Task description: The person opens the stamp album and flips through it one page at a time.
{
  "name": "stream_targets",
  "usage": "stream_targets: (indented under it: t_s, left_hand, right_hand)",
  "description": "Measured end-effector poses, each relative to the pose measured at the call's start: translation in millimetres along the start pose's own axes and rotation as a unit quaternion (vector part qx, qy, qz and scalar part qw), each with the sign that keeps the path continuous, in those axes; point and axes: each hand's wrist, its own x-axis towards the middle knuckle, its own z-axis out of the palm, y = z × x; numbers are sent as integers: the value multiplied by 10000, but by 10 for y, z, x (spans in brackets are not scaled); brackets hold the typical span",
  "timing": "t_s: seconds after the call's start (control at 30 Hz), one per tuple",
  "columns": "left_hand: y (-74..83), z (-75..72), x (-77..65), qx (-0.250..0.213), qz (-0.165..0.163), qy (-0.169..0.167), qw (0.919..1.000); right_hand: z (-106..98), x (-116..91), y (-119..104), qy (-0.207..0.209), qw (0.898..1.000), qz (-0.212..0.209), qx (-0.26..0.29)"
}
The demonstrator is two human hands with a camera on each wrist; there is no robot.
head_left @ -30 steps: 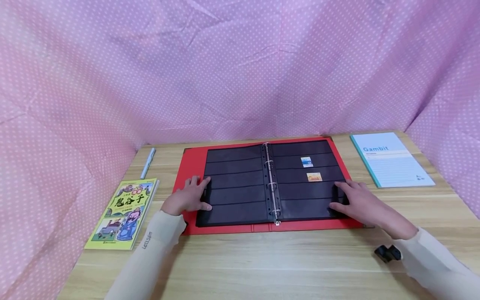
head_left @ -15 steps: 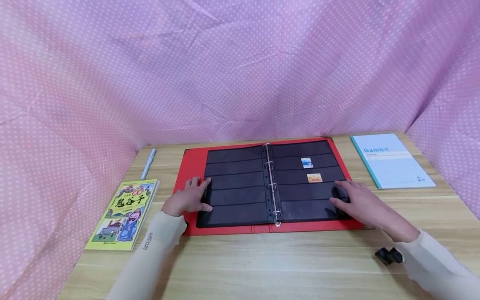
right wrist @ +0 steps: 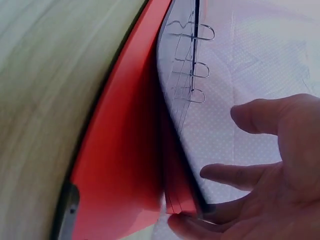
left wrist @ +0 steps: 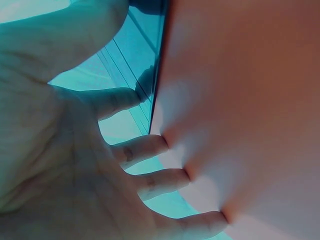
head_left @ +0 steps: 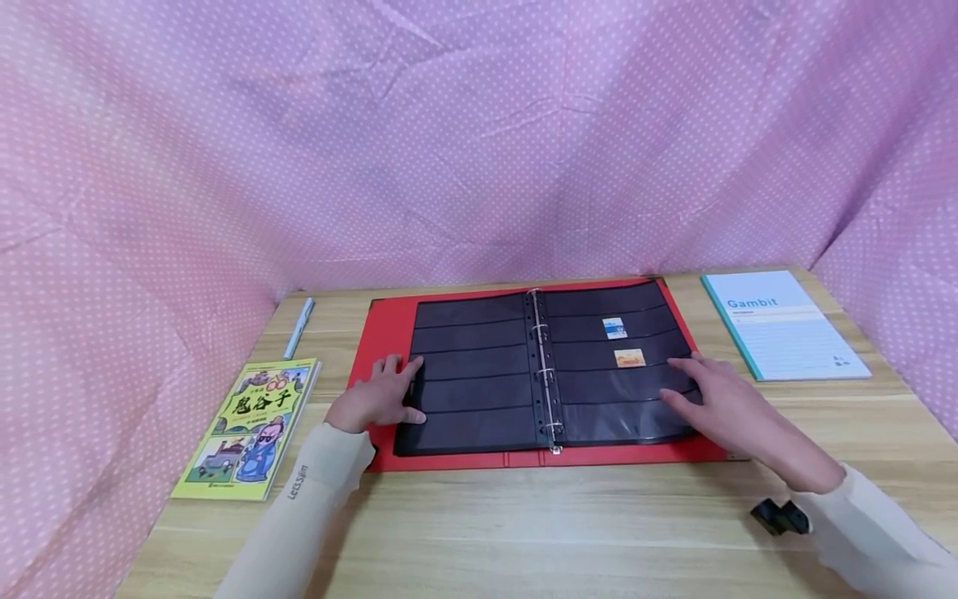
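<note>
A red ring binder [head_left: 389, 329] lies spread on the table, with black pocket pages held by metal rings [head_left: 544, 374]. Two stamp-like cards sit in the right page [head_left: 617, 420]: a blue-white one [head_left: 614, 328] and an orange one [head_left: 629, 358]. My left hand [head_left: 372, 399], fingers spread, rests at the outer edge of the left page [head_left: 479, 387]; the left wrist view shows fingertips touching the red cover [left wrist: 250, 100]. My right hand [head_left: 729, 412] is at the outer edge of the right page, which stands off the cover. Its thumb [right wrist: 255, 116] and index finger are apart from the page.
A yellow comic-style book [head_left: 243, 428] lies on the left, with a pale blue pen [head_left: 299, 329] behind it. On the right is a notebook marked Gambit [head_left: 786, 324]. A small black object [head_left: 780, 517] is by the right sleeve. Pink dotted cloth [head_left: 479, 150] hangs behind.
The right page's outer edge, curled up at my right hand earlier, now lies flatter and shows glare near its lower edge. The left hand keeps its place. The view has shifted slightly.
</note>
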Motion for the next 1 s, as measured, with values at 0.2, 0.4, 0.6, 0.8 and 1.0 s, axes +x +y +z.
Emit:
stream_targets:
  t_s: [0.2, 0.4, 0.6, 0.8, 1.0]
  left_hand:
    - [-12, 4, 0, -12, -46, 20, 10000]
    - [-16, -2, -9, -30, -38, 40, 10000]
    - [-19, -3, -19, -28, -64, 37, 10000]
    - [-2, -9, -17, -42, -72, 23, 10000]
    - [6, 0, -2, -40, -73, 7, 10000]
  right_hand:
    - [-35, -1, -42, 311, 9987, -358, 197]
    - [-84, -9, -121, 338, 9963, -692, 388]
    - [-133, -10, -168, 302, 9865, -1280, 973]
    - [-185, -2, -151, 770, 9595, -2123, 1684]
    - [-259, 61, -169, 1362, 9116, -3056, 2390]
